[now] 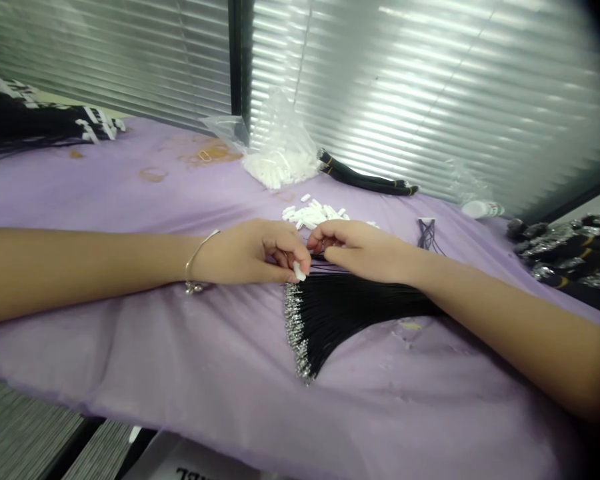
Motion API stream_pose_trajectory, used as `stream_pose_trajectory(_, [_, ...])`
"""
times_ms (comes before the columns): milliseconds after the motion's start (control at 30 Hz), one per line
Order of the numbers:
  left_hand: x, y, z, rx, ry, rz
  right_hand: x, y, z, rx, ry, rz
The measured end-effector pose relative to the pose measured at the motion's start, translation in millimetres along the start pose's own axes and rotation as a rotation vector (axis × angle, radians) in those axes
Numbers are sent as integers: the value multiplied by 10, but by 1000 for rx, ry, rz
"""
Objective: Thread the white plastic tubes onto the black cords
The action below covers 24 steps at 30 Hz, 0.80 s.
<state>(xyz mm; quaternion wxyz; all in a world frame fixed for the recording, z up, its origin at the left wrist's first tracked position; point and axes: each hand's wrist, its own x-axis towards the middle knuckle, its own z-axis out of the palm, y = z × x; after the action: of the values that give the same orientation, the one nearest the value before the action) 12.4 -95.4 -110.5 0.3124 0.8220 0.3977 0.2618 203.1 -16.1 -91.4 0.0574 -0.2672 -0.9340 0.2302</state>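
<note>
My left hand (260, 253) is closed, pinching a small white plastic piece (299, 271) between thumb and forefinger. Just to its right, my right hand (365, 250) is closed with curled fingers. Thin black cord strands show by its fingertips, but I cannot make out what it grips. Below both hands a fanned bundle of black cords (360, 303) lies on the purple cloth, its silver metal ends (295, 327) spread toward the left. Behind the hands is a loose pile of white plastic pieces (315, 213).
A clear plastic bag of white pieces (280, 163) stands by the blinds (410, 80). Tied black cord bundles (370, 181) lie beside it. More cords with white tags (97, 123) are at far left, and silver-ended bundles (575, 250) at right. Purple cloth (180, 380) covers the table.
</note>
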Motion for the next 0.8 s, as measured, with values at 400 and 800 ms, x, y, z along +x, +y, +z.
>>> stream_pose_trajectory(400, [-17, -13, 4, -336, 10, -117, 39, 115, 110, 111, -35, 11])
stream_pose_trajectory(800, [20, -13, -28, -494, 25, -194, -17, -6, 136, -83, 46, 48])
